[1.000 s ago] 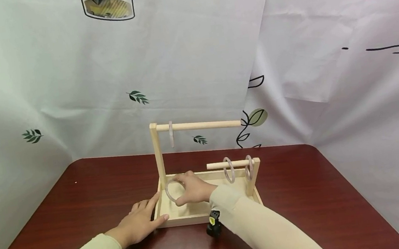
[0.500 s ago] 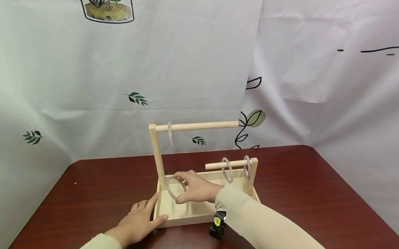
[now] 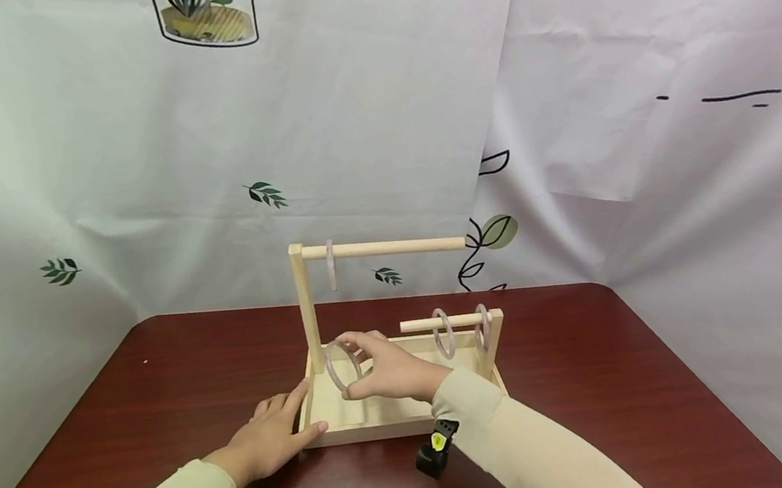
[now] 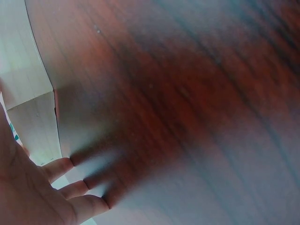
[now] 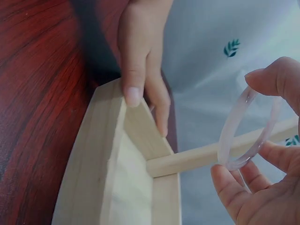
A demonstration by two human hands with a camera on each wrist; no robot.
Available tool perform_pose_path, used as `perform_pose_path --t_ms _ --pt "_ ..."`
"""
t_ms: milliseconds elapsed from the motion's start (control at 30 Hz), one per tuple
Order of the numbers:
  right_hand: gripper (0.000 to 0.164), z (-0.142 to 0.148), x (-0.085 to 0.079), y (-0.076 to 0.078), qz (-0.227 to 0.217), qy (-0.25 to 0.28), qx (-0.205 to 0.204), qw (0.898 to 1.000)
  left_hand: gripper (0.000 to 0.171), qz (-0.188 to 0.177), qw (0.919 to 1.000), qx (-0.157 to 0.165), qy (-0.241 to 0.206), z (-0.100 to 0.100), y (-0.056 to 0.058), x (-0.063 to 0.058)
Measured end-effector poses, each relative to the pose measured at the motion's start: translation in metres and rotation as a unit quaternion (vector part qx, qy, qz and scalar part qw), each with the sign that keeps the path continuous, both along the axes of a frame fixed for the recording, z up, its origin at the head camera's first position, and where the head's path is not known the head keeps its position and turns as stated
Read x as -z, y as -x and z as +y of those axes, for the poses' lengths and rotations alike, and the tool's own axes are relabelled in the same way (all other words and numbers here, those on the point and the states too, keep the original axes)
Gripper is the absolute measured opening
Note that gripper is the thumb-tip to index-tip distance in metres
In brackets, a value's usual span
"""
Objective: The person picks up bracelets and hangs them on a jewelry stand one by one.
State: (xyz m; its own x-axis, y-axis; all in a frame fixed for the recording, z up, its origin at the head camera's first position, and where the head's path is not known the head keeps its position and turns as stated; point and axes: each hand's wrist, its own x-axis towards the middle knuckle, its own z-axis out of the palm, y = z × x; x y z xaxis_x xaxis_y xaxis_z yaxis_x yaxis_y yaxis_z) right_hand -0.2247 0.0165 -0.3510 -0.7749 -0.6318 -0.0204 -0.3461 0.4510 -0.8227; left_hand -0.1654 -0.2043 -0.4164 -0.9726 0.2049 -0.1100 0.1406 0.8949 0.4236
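Between thumb and fingers, my right hand (image 3: 395, 371) pinches a pale, translucent bangle (image 5: 230, 125), upright above the left part of the wooden display rack's tray (image 3: 367, 434). My left hand (image 3: 266, 439) rests with fairly straight fingers at the tray's left end, its thumb on the front corner. One bangle (image 3: 331, 266) hangs on the rack's upper bar (image 3: 399, 246), close to the tall left post (image 3: 307, 313). Two more, a left bangle (image 3: 439, 338) and a right bangle (image 3: 481, 339), hang on the short lower bar (image 3: 417, 325).
The rack stands on a dark red wooden table (image 3: 207, 367). Behind and beside the table hangs a white cloth (image 3: 379, 97) printed with leaves. Both bars start at a post and have one free end: the upper points right, the lower left.
My right hand has raised the held bangle slightly, and its wrist has shifted a little right. My left hand stays on the tray's end. The head view has shifted slightly.
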Motion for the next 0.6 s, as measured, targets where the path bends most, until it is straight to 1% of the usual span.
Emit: perform_pose_path --t_ms 133,200,367,600 --pt "0.068 0.004 -0.006 -0.002 0.004 0.023 -0.007 1.0 0.086 0.0 1.0 -0.001 0.002 0.0 0.001 0.001" --pt "0.067 0.006 -0.009 -0.002 -0.002 0.034 -0.006 0.999 0.086 0.001 1.0 -0.003 0.002 0.0 0.001 0.001" --pt "0.069 0.013 -0.015 -0.003 -0.015 0.058 0.006 0.998 0.086 0.003 1.0 -0.006 0.003 0.0 0.001 0.002" --pt "0.07 0.022 -0.027 -0.006 -0.008 0.091 0.022 0.996 0.086 0.007 0.9999 -0.005 0.006 0.0 0.0 0.001"
